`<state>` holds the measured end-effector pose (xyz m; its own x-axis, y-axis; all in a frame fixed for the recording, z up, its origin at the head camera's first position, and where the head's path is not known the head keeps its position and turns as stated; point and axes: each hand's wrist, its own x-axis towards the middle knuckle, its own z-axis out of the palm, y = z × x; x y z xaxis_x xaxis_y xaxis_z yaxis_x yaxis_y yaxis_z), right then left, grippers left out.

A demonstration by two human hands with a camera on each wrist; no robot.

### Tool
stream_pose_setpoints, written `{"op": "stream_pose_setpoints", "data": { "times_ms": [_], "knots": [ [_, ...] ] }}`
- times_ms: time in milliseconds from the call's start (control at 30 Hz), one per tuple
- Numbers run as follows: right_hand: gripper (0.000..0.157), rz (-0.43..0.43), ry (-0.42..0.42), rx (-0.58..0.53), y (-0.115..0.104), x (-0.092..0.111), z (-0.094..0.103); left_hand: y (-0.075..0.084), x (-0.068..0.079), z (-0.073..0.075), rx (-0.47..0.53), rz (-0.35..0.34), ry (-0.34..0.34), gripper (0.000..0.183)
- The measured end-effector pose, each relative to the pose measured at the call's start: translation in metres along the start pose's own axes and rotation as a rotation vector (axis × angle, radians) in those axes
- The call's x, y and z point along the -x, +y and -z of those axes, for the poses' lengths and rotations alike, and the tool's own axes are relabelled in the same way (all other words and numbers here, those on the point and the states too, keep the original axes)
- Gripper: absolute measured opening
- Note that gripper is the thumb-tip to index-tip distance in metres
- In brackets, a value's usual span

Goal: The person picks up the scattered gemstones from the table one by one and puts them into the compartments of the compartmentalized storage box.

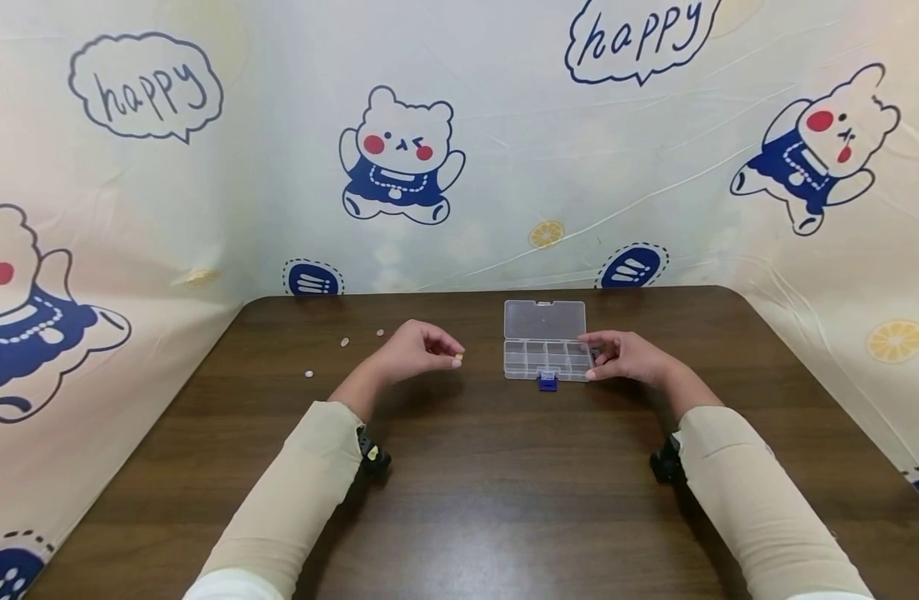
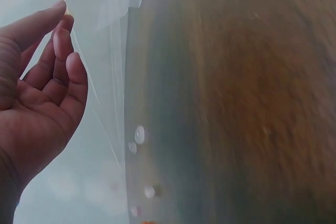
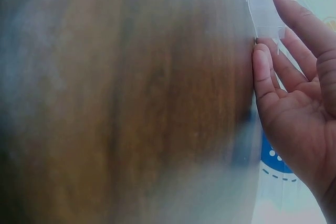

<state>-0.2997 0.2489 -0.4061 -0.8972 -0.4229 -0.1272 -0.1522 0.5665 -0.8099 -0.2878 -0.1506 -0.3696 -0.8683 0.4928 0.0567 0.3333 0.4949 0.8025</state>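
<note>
My left hand (image 1: 414,352) pinches a small yellowish piece (image 1: 460,357) between thumb and fingertips, above the table and left of the box; the fingers hide most of it. A clear plastic compartment box (image 1: 515,360) lies with its lid (image 1: 544,321) swung back and a blue latch (image 1: 547,384) at the front. My right hand (image 1: 630,357) holds the box at its right end, thumb at the front corner and fingers toward the back. In the right wrist view, the fingers (image 3: 262,69) meet the box's end (image 3: 269,32).
Small pale discs lie apart on the left of the brown table (image 1: 459,500): a white one (image 1: 309,374), another (image 1: 344,342) farther back, and one (image 1: 380,332) near the left hand. A printed cloth (image 1: 504,167) hangs behind the table and along its sides.
</note>
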Motion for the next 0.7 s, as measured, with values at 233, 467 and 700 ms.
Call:
{"op": "stream_pose_setpoints", "data": {
  "times_ms": [233, 467, 700],
  "knots": [
    [0.073, 0.01, 0.002, 0.007, 0.003, -0.001, 0.0, 0.009, -0.017, -0.007, -0.013, -0.041, -0.008, 0.02],
    [0.073, 0.005, 0.001, 0.0, 0.002, -0.001, 0.0, 0.02, -0.029, -0.013, -0.014, -0.01, -0.017, 0.015],
    [0.073, -0.008, -0.003, -0.007, 0.0, 0.0, -0.001, 0.029, -0.044, -0.017, -0.025, -0.03, -0.008, 0.012]
  ]
}}
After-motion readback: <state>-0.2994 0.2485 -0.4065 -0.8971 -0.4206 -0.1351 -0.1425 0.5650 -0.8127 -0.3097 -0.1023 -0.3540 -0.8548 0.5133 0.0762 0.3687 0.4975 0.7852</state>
